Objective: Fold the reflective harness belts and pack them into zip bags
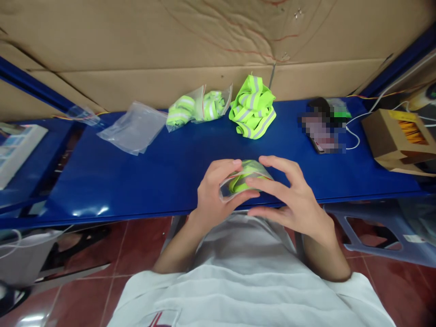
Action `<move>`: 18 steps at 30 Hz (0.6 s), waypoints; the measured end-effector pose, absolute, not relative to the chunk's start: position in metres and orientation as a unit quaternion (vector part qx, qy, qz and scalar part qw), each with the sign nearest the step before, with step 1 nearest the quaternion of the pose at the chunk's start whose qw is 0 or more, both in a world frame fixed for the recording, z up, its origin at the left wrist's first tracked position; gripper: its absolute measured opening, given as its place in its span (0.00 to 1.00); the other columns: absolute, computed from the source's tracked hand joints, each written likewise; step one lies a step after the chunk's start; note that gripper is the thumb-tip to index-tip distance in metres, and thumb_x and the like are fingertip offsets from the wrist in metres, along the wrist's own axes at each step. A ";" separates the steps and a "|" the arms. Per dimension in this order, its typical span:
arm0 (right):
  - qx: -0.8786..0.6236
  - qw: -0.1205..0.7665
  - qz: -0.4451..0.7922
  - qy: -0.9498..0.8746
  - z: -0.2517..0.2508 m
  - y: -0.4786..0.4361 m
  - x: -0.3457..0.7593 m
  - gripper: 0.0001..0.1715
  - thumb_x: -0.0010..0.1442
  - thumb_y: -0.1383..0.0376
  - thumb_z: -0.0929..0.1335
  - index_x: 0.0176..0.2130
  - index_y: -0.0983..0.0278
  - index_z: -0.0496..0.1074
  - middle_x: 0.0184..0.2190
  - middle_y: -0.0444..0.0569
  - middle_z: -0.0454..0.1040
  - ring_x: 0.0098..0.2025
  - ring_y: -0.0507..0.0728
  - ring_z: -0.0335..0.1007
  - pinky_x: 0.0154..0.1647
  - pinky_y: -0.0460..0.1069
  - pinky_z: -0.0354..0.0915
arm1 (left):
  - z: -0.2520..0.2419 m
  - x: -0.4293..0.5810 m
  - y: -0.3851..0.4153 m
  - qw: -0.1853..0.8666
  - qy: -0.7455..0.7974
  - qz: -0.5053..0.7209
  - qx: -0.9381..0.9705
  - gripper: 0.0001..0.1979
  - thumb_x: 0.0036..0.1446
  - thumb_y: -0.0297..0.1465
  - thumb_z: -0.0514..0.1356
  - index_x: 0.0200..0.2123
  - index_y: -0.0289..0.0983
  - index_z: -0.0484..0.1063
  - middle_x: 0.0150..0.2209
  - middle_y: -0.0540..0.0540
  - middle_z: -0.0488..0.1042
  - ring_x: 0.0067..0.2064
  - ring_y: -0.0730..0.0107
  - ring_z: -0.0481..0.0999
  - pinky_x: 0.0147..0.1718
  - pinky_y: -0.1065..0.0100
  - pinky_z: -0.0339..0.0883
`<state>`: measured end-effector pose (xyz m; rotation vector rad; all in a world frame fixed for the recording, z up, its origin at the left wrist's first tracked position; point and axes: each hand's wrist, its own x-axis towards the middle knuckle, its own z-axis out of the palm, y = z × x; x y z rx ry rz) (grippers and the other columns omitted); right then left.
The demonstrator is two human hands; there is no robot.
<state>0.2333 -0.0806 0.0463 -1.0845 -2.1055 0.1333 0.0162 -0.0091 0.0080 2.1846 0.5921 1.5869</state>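
Observation:
Between my two hands, over the table's front edge, is a clear zip bag with a folded neon-yellow reflective strap inside. My left hand grips the bag's open mouth, thumb below and fingers above. My right hand is curved around the other end, its fingertips touching the bag and its thumb underneath. Farther back lies a loose heap of the same yellow strap with silver stripes. Left of it are two filled bags, and then a stack of flat clear bags.
The blue table backs onto a cardboard wall. At right are a partly blurred phone, a white cable and an open cardboard box. A plastic stool stands below the table's right side.

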 end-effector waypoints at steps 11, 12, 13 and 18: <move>-0.543 0.244 0.027 -0.803 0.043 -0.084 0.223 0.14 0.76 0.61 0.66 0.53 0.60 0.79 0.58 0.58 0.75 0.53 0.63 0.74 0.47 0.57 0.76 | 0.011 0.022 0.003 0.151 0.145 0.461 0.863 0.31 0.63 0.40 0.72 0.66 0.41 0.71 0.54 0.41 0.84 0.54 0.59 0.84 0.53 0.60 0.79; -0.532 0.249 0.036 -0.808 0.044 -0.084 0.225 0.13 0.76 0.61 0.66 0.53 0.59 0.79 0.58 0.57 0.75 0.53 0.63 0.74 0.49 0.58 0.76 | 0.009 0.021 0.005 0.167 0.150 0.448 0.866 0.31 0.62 0.42 0.73 0.66 0.42 0.71 0.55 0.41 0.84 0.55 0.58 0.84 0.54 0.59 0.79; -0.518 0.259 0.047 -0.814 0.046 -0.084 0.229 0.13 0.75 0.62 0.67 0.54 0.58 0.79 0.59 0.56 0.75 0.55 0.62 0.75 0.52 0.58 0.76 | 0.008 0.018 0.007 0.187 0.156 0.437 0.866 0.32 0.62 0.42 0.73 0.66 0.43 0.71 0.56 0.41 0.83 0.57 0.58 0.83 0.56 0.59 0.78; -0.482 0.330 0.113 -0.804 0.060 -0.094 0.246 0.27 0.71 0.63 0.73 0.66 0.55 0.71 0.62 0.51 0.77 0.62 0.61 0.77 0.62 0.57 0.74 | 0.017 0.006 0.016 0.281 0.197 0.428 0.836 0.33 0.59 0.39 0.76 0.65 0.45 0.72 0.54 0.43 0.84 0.58 0.57 0.83 0.61 0.59 0.77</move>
